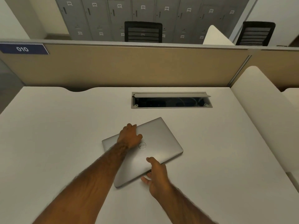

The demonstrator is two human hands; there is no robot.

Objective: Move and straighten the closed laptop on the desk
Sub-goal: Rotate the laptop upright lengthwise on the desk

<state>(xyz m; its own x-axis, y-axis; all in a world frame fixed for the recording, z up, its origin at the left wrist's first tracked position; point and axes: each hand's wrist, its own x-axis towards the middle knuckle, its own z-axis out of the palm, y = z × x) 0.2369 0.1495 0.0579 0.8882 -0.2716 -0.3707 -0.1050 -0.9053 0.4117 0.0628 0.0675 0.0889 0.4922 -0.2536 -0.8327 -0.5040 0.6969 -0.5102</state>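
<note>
A closed silver laptop [160,139] lies flat on the white desk [56,143], turned at an angle with one corner pointing toward the far side. My left hand [130,137] rests on its lid, fingers curled over the far left edge. My right hand [157,172] grips the near right edge, thumb on top of the lid and fingers under or along the side. A round logo on the lid shows just right of my left hand.
An open cable hatch [171,101] is set into the desk behind the laptop. A tan partition [129,67] with a "010" sign bounds the far edge. A white divider [265,110] stands at the right. Black chairs and grey lockers are beyond.
</note>
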